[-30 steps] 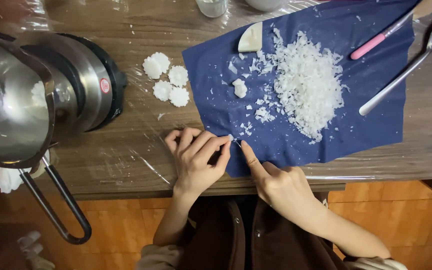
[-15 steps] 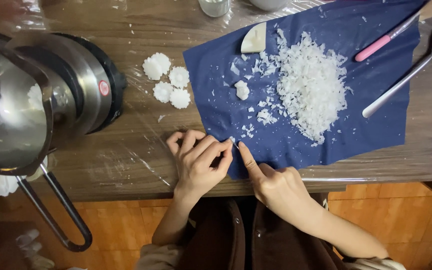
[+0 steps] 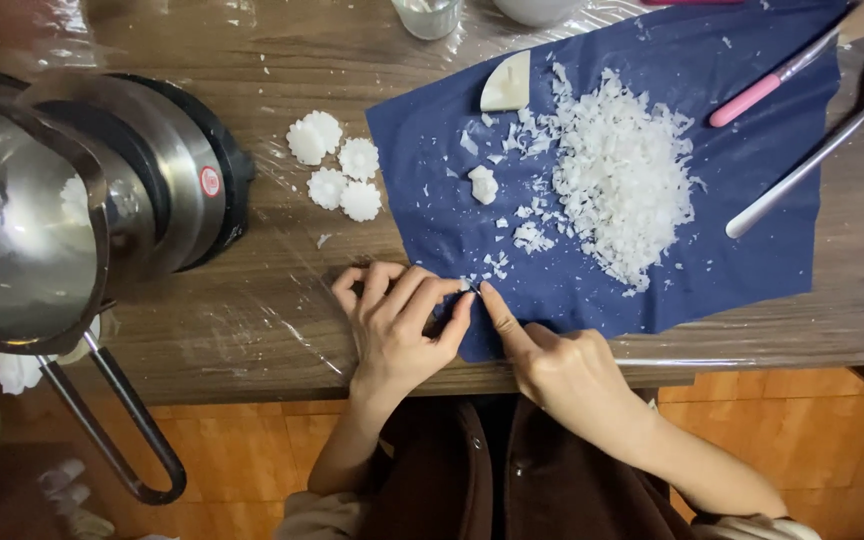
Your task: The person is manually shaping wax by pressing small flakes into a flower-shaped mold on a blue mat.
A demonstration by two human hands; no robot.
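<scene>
My left hand (image 3: 397, 325) rests at the table's front edge, fingers curled over the near left corner of a navy cloth (image 3: 742, 250). Its fingertips pinch a small white waxy piece (image 3: 466, 285). My right hand (image 3: 562, 365) lies just to its right with the other fingers folded in. Its index finger is stretched out and the tip touches that same piece. A heap of white shavings (image 3: 622, 190) covers the middle of the cloth. A white wedge (image 3: 507, 85) and a small white lump (image 3: 483, 184) lie to the heap's left.
Several white flower-shaped pieces (image 3: 337, 165) lie on the plastic-covered wooden table (image 3: 252, 320). A steel pot (image 3: 22, 230) with a long handle sits on a black cooker (image 3: 207, 170) at the left. A pink-handled tool (image 3: 767, 85) and a spoon (image 3: 832, 135) lie at the right.
Both hands have stayed at the cloth's corner, with only small finger movements around the white piece. The view has shifted slightly.
</scene>
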